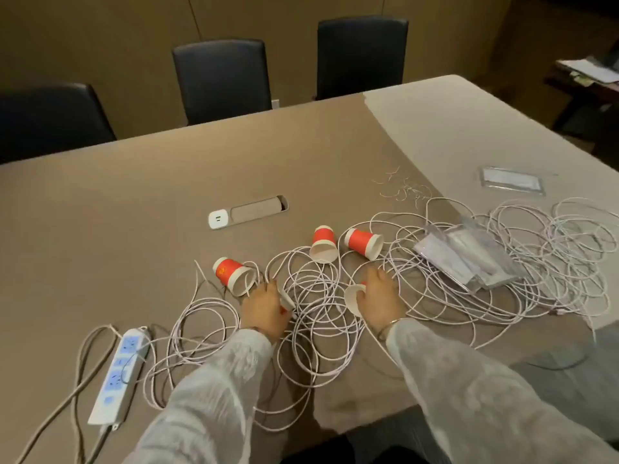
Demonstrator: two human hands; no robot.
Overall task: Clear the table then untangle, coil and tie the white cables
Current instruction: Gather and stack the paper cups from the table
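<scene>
White cables lie tangled in loops across the brown table, from the power strip to the right edge. Several red-and-white paper cups lie on their sides among them. My left hand grips one cup, mostly hidden under it, just beside another fallen cup. My right hand grips a cup by its rim. Two more cups lie further back.
Clear plastic packets rest on the cables at the right, and one more packet lies beyond. Small wire ties are scattered behind. A white power strip lies front left. A table socket and three dark chairs stand beyond.
</scene>
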